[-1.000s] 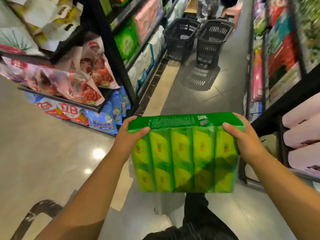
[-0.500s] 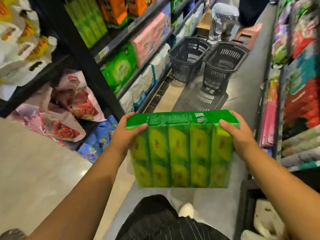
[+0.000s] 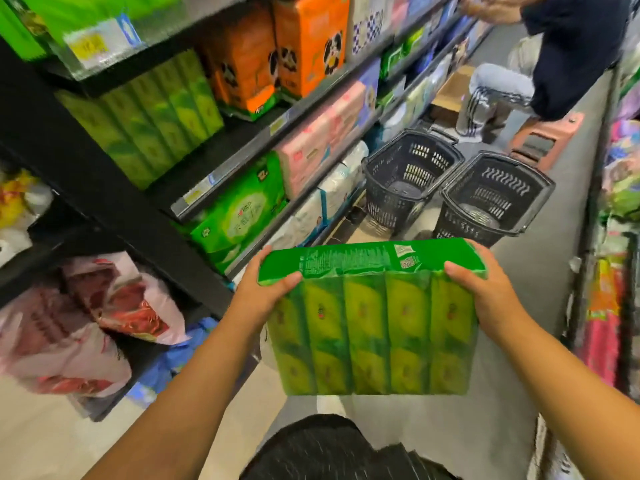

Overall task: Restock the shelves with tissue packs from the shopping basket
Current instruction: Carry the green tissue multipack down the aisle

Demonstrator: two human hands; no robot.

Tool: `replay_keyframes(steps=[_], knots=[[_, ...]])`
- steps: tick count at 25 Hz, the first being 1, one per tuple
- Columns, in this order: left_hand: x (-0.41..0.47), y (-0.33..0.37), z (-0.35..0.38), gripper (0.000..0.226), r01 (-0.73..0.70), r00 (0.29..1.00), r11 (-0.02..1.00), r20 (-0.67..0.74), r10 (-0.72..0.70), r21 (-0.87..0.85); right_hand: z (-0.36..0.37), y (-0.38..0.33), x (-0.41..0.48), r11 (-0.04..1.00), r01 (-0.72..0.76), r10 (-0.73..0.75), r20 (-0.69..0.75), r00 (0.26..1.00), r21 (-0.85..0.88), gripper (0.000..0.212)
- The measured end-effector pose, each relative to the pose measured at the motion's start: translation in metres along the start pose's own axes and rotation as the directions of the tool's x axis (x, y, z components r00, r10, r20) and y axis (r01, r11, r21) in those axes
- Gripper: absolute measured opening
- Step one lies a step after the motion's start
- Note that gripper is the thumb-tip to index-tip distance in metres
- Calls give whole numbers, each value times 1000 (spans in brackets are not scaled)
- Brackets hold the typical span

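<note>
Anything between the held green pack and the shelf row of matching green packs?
Nothing visible. Left hand and right hand grip the green pack in open air; matching green packs sit up-left; the baskets stand ahead, off that line.

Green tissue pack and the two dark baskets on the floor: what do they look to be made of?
Green tissue pack: thin glossy plastic film, judging by its sheen and wrinkles. Basket by the shelf and basket beside it: dark matte moulded plastic, likely, given the slotted walls.
</note>
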State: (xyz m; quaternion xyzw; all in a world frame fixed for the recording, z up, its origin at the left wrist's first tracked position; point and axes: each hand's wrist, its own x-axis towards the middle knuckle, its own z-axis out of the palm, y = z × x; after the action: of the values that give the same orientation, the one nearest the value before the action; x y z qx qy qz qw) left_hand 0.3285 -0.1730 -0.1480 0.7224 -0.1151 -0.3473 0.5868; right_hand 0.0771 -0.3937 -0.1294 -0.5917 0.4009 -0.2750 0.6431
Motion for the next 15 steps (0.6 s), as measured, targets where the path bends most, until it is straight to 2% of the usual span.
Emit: replay_keyframes(steps=[2, 6, 8, 11, 13, 15], knots=[[28, 20, 6, 85, 8, 1000, 1000, -12, -8, -20, 8, -11, 45, 1000, 20, -20, 37, 999, 13, 75], [80, 56, 7, 55, -6, 981, 1000, -195, 5, -8, 35, -32, 136, 999, 49, -50, 156, 986, 10, 91], [106, 68, 6, 47, -53, 953, 997, -300, 33, -59, 54, -43, 189, 996, 86, -88, 244, 966, 20, 93], [131, 89, 17, 53, -107, 875, 987, -482, 37, -118, 82, -63, 265, 989, 122, -146, 372, 917, 88, 62], [142, 106, 27, 56, -162, 823, 978, -565, 60, -132, 97, -82, 309, 988, 117, -151, 485, 862, 100, 60], [148, 119, 34, 58, -182, 759, 973, -650, 45, -144, 111, -100, 349, 994, 20, -83, 633, 770, 106, 59]])
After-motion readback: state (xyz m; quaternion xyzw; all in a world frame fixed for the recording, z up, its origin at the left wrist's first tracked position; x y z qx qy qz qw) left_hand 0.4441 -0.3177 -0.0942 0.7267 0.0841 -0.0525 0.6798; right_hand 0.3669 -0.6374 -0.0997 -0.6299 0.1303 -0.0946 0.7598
